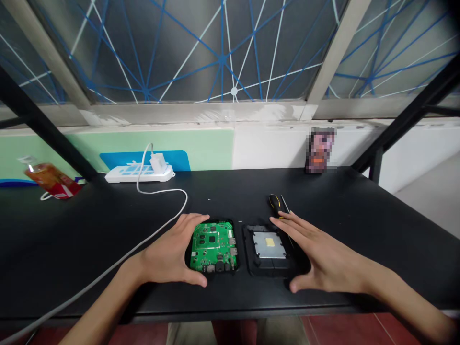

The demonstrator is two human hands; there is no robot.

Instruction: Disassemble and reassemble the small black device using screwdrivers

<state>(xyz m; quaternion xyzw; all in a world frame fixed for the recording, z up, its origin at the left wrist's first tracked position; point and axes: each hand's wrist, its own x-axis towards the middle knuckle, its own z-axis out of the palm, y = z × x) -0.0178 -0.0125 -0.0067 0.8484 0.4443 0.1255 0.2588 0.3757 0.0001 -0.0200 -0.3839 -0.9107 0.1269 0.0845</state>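
Note:
A green circuit board (212, 247) lies in a black case half on the dark table. My left hand (172, 254) rests around the left side of that case, thumb and fingers spread apart. To its right lies the other black case half (272, 266), with a silver metal plate (261, 245) and a small yellowish pad (270, 242) on it. My right hand (319, 254) is spread at the right side of this half; whether it touches it I cannot tell. Beyond my right fingertips is a black and yellow screwdriver (275, 203), beside a thin metal shaft (285, 203).
A white power strip (140, 173) with a plugged charger (158, 163) stands at the back left; its white cable (143, 242) crosses the table's left side. A red pouch (53, 179) is far left. A blurred phone-like object (319, 151) leans against the wall.

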